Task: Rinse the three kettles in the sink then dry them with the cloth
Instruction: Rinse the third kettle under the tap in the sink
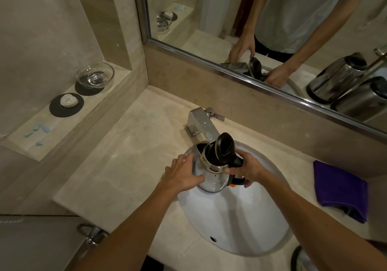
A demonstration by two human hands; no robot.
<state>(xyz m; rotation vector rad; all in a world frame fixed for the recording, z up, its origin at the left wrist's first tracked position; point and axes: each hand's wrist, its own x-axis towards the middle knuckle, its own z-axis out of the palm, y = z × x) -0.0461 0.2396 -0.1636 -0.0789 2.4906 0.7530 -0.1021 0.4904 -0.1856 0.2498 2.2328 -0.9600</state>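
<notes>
Operator: Forearms sit nearest my view, both reaching to the sink (240, 228). Entry: right hand (245, 169) clamped round the black handle of the kettle (211, 176); left hand (184, 174) with fingers spread, laid flat on its steel side.

Desk: Kettle position?

Operator: At the far-left part of the sink, just below the faucet (201, 124), roughly upright. Its lid (225, 149) stands hinged up. Whether the base touches the basin, I cannot tell.

Desk: Surroundings?

Operator: Purple cloth (341, 189) lies folded on the counter right of the sink, apart from it. I see two more kettles (335, 77) only as reflections in the mirror (209, 19) behind the sink. A glass dish (95, 75) and white stone (69, 101) rest on a ledge well left of the sink.
</notes>
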